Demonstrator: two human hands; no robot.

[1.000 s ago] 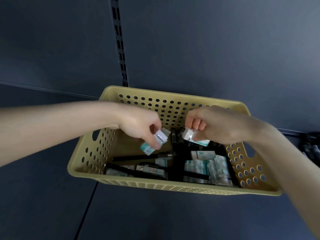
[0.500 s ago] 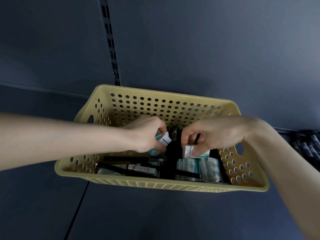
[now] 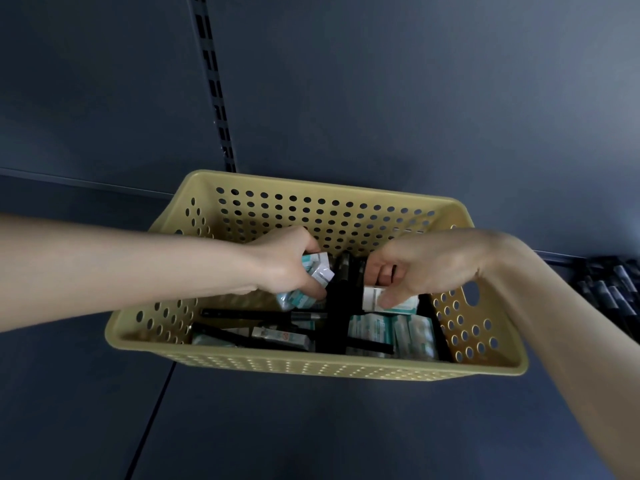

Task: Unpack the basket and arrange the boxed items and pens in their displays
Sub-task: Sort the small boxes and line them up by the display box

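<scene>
A yellow perforated basket sits on a dark shelf in the head view. Inside lie several small white-and-teal boxes and black pens. My left hand is inside the basket at its left middle and grips a few small boxes. My right hand reaches in from the right and pinches one white-and-teal box between thumb and fingers, just above the pile. A black upright piece stands between my two hands.
Behind the basket rises a dark back panel with a slotted upright. A display of dark pens shows at the far right edge. The dark shelf surface runs in front of the basket.
Both hands have sunk lower into the basket with their boxes. My left hand has gathered more boxes. The view has shifted, so the basket sits further left and lower.
</scene>
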